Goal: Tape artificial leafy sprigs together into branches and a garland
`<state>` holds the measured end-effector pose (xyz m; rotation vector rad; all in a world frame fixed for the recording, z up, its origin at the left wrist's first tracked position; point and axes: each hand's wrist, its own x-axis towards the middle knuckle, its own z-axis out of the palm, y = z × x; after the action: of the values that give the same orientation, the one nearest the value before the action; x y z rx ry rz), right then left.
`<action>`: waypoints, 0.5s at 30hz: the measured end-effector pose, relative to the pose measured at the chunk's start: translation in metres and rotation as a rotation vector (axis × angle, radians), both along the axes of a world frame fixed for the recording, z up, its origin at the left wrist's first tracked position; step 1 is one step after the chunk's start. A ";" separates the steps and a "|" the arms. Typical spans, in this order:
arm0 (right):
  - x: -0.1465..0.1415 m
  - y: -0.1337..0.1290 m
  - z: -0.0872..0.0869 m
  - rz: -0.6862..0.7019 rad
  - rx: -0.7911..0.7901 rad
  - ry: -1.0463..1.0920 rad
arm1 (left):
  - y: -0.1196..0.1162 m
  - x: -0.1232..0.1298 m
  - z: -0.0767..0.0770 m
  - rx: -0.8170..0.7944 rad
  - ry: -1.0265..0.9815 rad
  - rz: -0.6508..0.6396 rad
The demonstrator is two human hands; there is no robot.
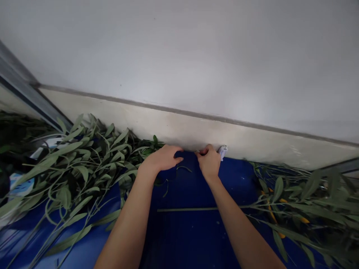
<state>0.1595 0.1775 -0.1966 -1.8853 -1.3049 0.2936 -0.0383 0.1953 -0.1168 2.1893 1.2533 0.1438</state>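
Note:
My left hand point(165, 158) hovers at the back edge of the blue surface point(193, 239), close to the pale wall panel. Its thumb and forefinger are apart, with nothing visible between them. To its right, my right hand point(209, 161) pinches at the same edge; whatever lies between its fingertips is too small to name. Right beside that hand, against the panel, is a small white packet point(223, 151) with bluish print. A thin loose stem with a curled leaf lies below the left thumb. One long green stem point(187, 210) crosses the surface between my forearms.
Leafy green branches point(84, 168) are heaped at the left, partly over a white and blue item point(21, 184). More branches point(314, 205), with some yellow bits, lie at the right. Behind stands the pale panel point(179, 127), and a metal post point(33, 89) rises at the left.

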 end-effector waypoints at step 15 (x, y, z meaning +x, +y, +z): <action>0.004 -0.017 0.022 0.121 0.020 0.107 | -0.006 0.004 0.011 0.022 -0.009 -0.002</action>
<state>0.1639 0.1603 -0.1748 -1.7527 -1.3461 0.4369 -0.0343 0.1893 -0.1058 2.2064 1.2505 0.1671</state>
